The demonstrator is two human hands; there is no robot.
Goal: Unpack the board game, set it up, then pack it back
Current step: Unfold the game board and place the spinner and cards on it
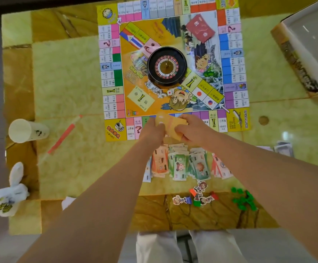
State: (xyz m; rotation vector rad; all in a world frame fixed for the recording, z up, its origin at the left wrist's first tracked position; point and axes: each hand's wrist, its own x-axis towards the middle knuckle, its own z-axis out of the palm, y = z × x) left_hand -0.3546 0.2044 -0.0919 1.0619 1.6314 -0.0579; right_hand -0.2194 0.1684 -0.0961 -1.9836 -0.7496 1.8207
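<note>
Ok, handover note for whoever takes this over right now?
Left hand and right hand: both grip one yellow-orange paper stack over the near edge of the board.
Done: board unfolded, roulette wheel at its centre, red cards on it, play-money piles on the table.
Left: place the held stack; pawns and green houses lie off-board; later pack everything into the open box.

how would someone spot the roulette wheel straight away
Start at the colourful square game board on the yellow table. Right at its centre sits the roulette wheel. It is the only round, raised thing there: black rim, red-and-black ring, while its neighbours are flat cards.
</note>
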